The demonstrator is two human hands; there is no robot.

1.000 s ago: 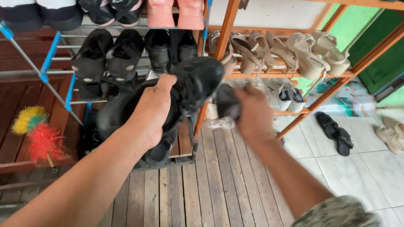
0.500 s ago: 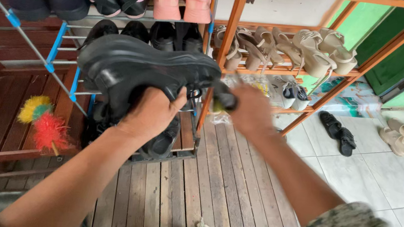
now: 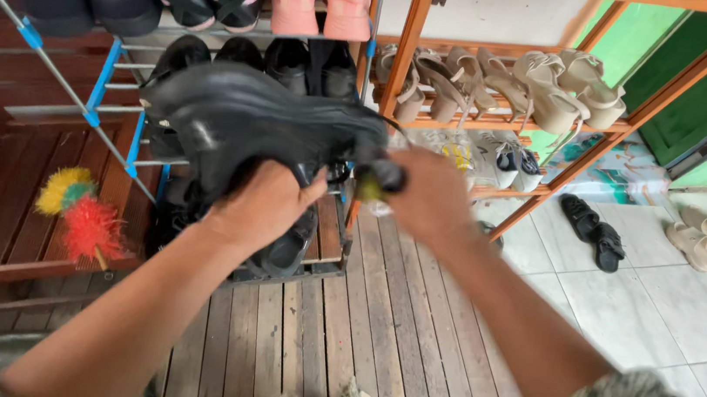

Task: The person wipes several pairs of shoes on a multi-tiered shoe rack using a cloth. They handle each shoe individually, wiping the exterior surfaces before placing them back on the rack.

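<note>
Plainly the left hand (image 3: 263, 207) has its fingers clamped under the black shoe (image 3: 260, 127), held sole-up before the shoe rack (image 3: 104, 76); it looks light, stiff-soled, best gripped mid-body; the right hand (image 3: 428, 193) is closed round a small dark brush (image 3: 380, 179) at its toe.

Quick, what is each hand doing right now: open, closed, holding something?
Left hand: closed, holding the black shoe from below.
Right hand: closed on a small dark object at the shoe's end; what the object is cannot be told.
</note>
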